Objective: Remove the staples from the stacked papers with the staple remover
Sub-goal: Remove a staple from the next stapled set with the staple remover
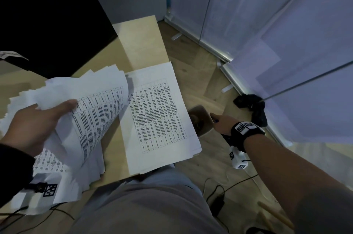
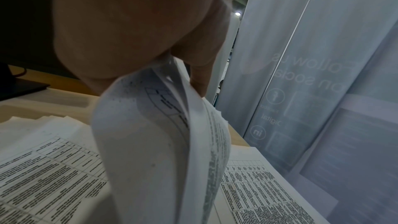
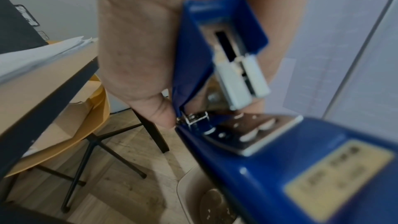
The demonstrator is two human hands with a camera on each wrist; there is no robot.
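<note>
Left hand (image 1: 32, 125) pinching lifted sheets (image 1: 89, 104) above stacked papers (image 1: 160, 111) on tabletop (image 1: 141, 42). Right hand (image 1: 222, 123) off the tabletop's edge, gripping blue staple remover (image 3: 237, 108) over beige bin (image 1: 200, 119).

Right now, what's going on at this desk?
A person is partway through de-stapling printed sheets. The left hand grips a curled bundle of papers lifted off the desk, beside a flat stack. The right hand holds the blue staple remover, hinged open, out past the desk edge over a beige bin on the floor.
</note>
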